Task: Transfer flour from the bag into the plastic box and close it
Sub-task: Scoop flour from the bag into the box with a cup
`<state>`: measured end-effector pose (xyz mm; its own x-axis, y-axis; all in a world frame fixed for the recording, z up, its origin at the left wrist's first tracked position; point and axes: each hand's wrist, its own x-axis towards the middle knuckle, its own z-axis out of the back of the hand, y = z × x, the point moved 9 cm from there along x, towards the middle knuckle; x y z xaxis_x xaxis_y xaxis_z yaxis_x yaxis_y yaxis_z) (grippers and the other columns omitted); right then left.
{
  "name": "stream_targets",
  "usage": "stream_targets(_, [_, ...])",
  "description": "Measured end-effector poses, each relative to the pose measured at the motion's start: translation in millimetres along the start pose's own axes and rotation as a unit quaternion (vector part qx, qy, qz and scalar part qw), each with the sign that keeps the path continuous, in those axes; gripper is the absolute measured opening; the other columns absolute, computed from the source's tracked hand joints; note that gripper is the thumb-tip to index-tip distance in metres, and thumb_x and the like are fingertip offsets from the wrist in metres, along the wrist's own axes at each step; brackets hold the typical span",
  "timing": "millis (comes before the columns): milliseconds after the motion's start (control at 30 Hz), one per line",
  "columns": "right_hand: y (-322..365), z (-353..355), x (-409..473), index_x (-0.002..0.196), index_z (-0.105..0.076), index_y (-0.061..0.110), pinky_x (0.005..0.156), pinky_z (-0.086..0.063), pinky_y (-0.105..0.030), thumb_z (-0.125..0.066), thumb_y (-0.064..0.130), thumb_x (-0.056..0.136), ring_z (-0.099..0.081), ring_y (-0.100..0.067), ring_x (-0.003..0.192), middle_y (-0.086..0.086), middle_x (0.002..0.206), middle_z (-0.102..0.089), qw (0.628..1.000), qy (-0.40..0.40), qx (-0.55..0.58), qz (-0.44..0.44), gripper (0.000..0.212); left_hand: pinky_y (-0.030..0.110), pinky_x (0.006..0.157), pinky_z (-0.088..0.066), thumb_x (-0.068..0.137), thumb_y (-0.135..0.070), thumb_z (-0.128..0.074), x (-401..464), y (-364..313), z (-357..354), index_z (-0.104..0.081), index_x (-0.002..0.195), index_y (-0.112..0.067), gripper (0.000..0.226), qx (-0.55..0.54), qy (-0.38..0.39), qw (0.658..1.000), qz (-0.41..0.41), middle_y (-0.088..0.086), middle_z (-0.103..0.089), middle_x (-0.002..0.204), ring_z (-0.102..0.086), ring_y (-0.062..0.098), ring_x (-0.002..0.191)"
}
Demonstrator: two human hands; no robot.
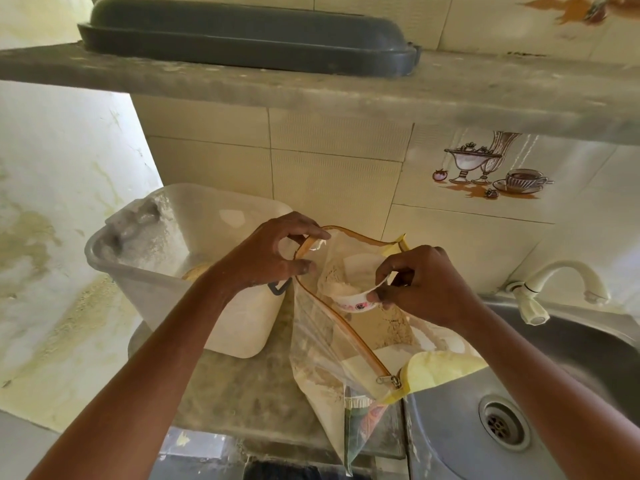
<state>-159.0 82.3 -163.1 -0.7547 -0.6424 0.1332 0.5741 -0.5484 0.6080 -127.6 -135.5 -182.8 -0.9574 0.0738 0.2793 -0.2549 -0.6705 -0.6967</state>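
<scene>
While held, one bag [332, 344], one cup [353, 301]

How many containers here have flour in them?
3: the plastic box at left, the zip bag beside it, and a small cup that the right hand holds inside the bag. Others may be hidden.

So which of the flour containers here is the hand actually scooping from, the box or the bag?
The clear zip bag, beside the sink. The right hand holds a small cup of flour inside its mouth; the plastic box sits left, untouched.

A grey tray [249, 32] on the shelf [450, 95]; tap [554, 282] over steel sink [571, 393].
</scene>
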Motion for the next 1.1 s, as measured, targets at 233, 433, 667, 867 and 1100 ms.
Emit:
stream_targets(233, [19.7, 15.8, -8.7, 0.081, -0.078, 0.021, 0.067, -0.056, -0.019, -0.093, 0.022, 0.069, -0.071, 0.001, 0.064, 0.015, 0.065, -0.072, 0.998, -0.05, 0.022, 0.024, 0.019, 0.004, 0.084, -0.042, 0.086, -0.016, -0.083, -1.3, -8.7, 13.3, -0.071, 0.122, -0.027, 0.04, -0.021, -0.046, 0.999, -0.002, -0.013, -0.064, 0.127, -0.065, 0.001, 0.107])
stream_targets(433, [38.7, 20.6, -2.6, 0.079, -0.077, 0.017, 0.065, -0.06, -0.033, -0.092, 0.018, 0.07, -0.072, -0.004, 0.061, 0.011, 0.062, -0.073, 0.996, -0.05, 0.055, 0.051, 0.018, 0.038, 0.087, -0.057, 0.097, -0.032, -0.065, -4.8, -4.8, 31.8, -0.071, 0.115, -0.033, 0.02, -0.044, -0.111, 0.993, 0.0, -0.015, -0.069, 0.122, -0.068, 0.01, 0.109])
stream_targets(667, [69.5, 12.8, 20.2, 0.076, -0.076, 0.02, 0.063, -0.058, -0.054, -0.093, 0.016, 0.066, -0.073, -0.025, 0.06, 0.004, 0.061, -0.073, 0.991, -0.054, 0.078, 0.097, 0.02, 0.038, 0.085, -0.059, 0.101, -0.022, -0.055, -35.7, 19.3, 93.6, -0.07, 0.114, -0.032, 0.022, -0.009, -0.196, 0.98, 0.044, -0.013, -0.073, 0.116, -0.071, 0.01, 0.099])
stream_targets(867, [104.4, -18.0, 54.1, 0.076, -0.077, 0.021, 0.065, -0.061, -0.039, -0.094, 0.019, 0.065, -0.073, -0.014, 0.06, 0.006, 0.063, -0.073, 0.987, -0.041, 0.102, 0.117, 0.021, 0.004, 0.07, -0.044, 0.098, -0.013, -0.066, -67.0, 62.0, 156.9, -0.072, 0.114, -0.025, 0.021, 0.091, -0.237, 0.959, 0.13, -0.009, -0.074, 0.111, -0.071, 0.009, 0.09])
stream_targets(1100, [120.2, -71.8, 102.5, 0.075, -0.076, 0.019, 0.055, -0.039, -0.013, -0.095, 0.021, 0.065, -0.057, -0.001, 0.043, 0.013, 0.048, -0.062, 0.988, -0.024, 0.12, 0.095, 0.022, 0.001, 0.06, -0.04, 0.094, -0.016, -0.068, -89.2, 103.0, 171.4, -0.072, 0.112, -0.02, 0.019, 0.107, -0.291, 0.924, 0.225, -0.013, -0.07, 0.095, -0.066, -0.003, 0.077])
